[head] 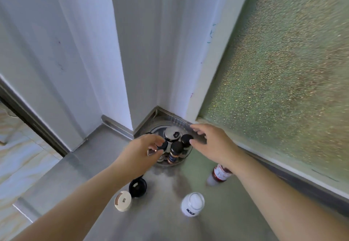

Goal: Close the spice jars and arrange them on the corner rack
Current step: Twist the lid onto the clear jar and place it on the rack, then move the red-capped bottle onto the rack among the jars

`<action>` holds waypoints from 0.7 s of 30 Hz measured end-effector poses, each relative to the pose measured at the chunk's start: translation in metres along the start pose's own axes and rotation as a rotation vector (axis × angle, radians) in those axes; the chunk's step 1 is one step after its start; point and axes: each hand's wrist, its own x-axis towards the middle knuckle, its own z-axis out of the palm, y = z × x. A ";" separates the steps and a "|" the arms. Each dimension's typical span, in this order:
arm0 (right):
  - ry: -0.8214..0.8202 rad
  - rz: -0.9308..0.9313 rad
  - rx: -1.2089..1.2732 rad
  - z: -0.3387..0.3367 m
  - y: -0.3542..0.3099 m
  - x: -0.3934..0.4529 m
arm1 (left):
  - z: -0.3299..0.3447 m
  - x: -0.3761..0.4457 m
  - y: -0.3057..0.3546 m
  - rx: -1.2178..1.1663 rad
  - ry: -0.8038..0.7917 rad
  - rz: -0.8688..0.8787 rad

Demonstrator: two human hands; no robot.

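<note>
The corner rack (170,162) is a round metal stand in the corner of the steel counter (90,180), where the two white walls meet. Several jars stand on it close together: a black-capped jar (176,151) at the front, another black-capped jar (186,139) to its right, and a shiny metal lid (171,134) behind them.

The left hand (141,154) is over the left side of the rack, and its fingers curl around a dark-capped jar (162,146) there. The right hand (211,144) is at the right side of the rack with the fingers spread and relaxed; the thumb is just beside the right black cap, but I cannot tell if it touches.

On the counter in front of the rack there are more things: a loose black lid (137,185) lying open side up, a jar with a beige cap (122,201) just beside it, an open white jar (192,204), and a jar with a red label (219,174) partly hidden under the right forearm.

To the right there is a frosted window (283,70).
</note>
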 end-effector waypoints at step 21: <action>0.045 0.346 0.138 -0.041 0.128 -0.230 | 0.150 -0.023 0.125 -0.084 -0.219 0.312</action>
